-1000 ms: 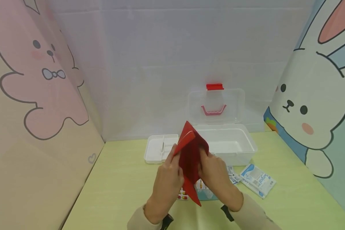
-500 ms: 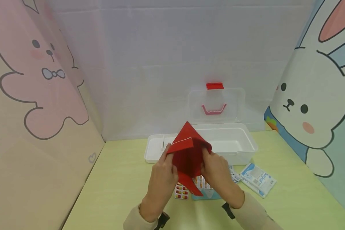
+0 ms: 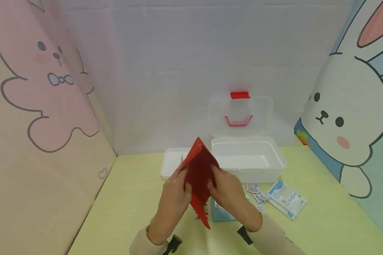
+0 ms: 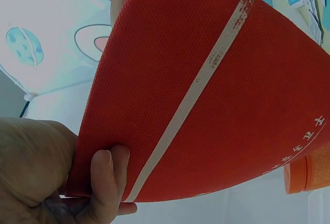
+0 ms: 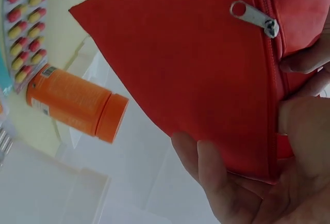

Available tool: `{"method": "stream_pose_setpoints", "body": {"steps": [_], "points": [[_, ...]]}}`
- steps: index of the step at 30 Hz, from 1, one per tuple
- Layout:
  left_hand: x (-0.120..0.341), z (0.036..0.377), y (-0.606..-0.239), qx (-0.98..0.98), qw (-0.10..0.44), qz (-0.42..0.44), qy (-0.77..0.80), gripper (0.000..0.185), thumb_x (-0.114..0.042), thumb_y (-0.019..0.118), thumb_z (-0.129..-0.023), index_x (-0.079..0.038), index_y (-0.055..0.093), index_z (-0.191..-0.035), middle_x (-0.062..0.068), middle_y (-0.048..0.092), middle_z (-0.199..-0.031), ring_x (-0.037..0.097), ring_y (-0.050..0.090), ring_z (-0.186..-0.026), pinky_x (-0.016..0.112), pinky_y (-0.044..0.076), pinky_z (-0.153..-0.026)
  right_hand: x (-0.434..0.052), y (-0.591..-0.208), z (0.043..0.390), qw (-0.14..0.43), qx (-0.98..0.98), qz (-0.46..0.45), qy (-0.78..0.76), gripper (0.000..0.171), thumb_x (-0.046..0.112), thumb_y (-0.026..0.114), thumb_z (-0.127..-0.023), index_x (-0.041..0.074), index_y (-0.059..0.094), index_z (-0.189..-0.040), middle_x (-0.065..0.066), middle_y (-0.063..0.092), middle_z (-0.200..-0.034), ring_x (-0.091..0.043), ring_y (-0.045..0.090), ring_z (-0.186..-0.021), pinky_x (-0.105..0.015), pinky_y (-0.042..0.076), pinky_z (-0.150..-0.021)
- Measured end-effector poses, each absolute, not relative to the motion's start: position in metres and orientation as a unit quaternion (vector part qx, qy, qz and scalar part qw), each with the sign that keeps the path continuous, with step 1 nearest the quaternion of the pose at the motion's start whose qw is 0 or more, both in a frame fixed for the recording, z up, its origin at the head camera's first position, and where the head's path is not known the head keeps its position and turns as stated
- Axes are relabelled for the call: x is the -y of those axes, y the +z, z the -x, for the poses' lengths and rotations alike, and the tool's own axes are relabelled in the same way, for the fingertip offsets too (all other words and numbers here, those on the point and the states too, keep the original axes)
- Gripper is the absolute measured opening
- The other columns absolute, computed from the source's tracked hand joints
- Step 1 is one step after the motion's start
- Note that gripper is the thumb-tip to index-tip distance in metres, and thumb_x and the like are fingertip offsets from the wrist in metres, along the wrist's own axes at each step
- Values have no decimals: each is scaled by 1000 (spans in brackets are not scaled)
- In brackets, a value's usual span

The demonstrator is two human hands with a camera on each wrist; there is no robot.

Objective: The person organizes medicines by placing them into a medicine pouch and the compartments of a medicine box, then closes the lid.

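**Red zip pouch held up in both hands, open box behind**

From my remote seat, head view: both hands hold a red fabric pouch [image 3: 198, 173] up off the green table [image 3: 131, 209], roughly centre frame, tilted with one corner up at 12 o'clock and one down at 6. Left hand [image 3: 172, 196] grips the pouch's left edge, fingers curled round it; the left wrist cam shows thumb and fingers pinching the cloth beside a pale stripe. Right hand [image 3: 225, 193] grips the right side; the right wrist cam shows its fingers curled at the zip, w/ a silver zip pull [image 5: 253, 17] just above. Can't tell what's inside the pouch.

Containers: at 1 o'clock from the pouch, a white plastic box [image 3: 247, 161] w/ its clear lid [image 3: 240, 115] standing up at the back, red latch on top; its inside shows only white. At 11 o'clock, partly hidden by the pouch, a white divided tray [image 3: 172, 163]; I see nothing in the visible part.

On the table, under the hands: a pill blister [image 5: 23, 25] w/ red-yellow capsules, an orange bottle [image 5: 77, 102] lying on its side just next to it, and a teal packet [image 3: 220, 212]. At 3 o'clock, blue-white sachets [image 3: 285, 198] lie near the box front.
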State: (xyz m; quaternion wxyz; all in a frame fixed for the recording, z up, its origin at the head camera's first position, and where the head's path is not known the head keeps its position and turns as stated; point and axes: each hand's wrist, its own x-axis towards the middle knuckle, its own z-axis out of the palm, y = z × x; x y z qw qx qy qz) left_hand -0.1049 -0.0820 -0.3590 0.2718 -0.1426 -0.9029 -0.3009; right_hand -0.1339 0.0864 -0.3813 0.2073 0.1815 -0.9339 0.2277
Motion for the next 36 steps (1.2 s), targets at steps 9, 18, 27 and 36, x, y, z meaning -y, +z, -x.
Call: {"method": "stream_pose_setpoints", "body": {"steps": [9, 18, 27, 36], "points": [[95, 105, -354, 904, 284, 127, -293, 47, 9, 67, -79, -2, 64, -124, 14, 66, -120, 28, 71, -91, 37, 61, -72, -72, -375, 132, 214, 916, -214, 264, 55, 30, 75, -84, 9, 56, -132, -7, 74, -105, -17, 69, -75, -27, 59, -64], [108, 106, -357, 914, 254, 90, -303, 42, 5, 69, -83, 1, 62, -124, 18, 67, -115, 33, 70, -95, 43, 61, -70, -80, -370, 134, 265, 890, -213, 305, 52, 30, 74, -86, 7, 59, -130, -8, 70, -120, -18, 72, -85, -27, 59, -64], [130, 107, -360, 914, 268, 71, -295, 44, 10, 60, -81, 1, 63, -124, 20, 67, -113, 34, 70, -90, 43, 61, -67, -92, -391, 145, 197, 923, -172, 281, 42, 24, 77, -83, 5, 65, -119, -11, 72, -113, -24, 71, -87, -36, 59, -73], [142, 104, -367, 922, 250, 60, -291, 49, 11, 59, -80, 3, 60, -129, 21, 66, -120, 35, 70, -92, 42, 61, -66, -87, -425, 157, 49, 954, -139, 262, 54, 30, 80, -81, 7, 62, -126, -10, 67, -126, -30, 65, -112, -46, 54, -93]]}}
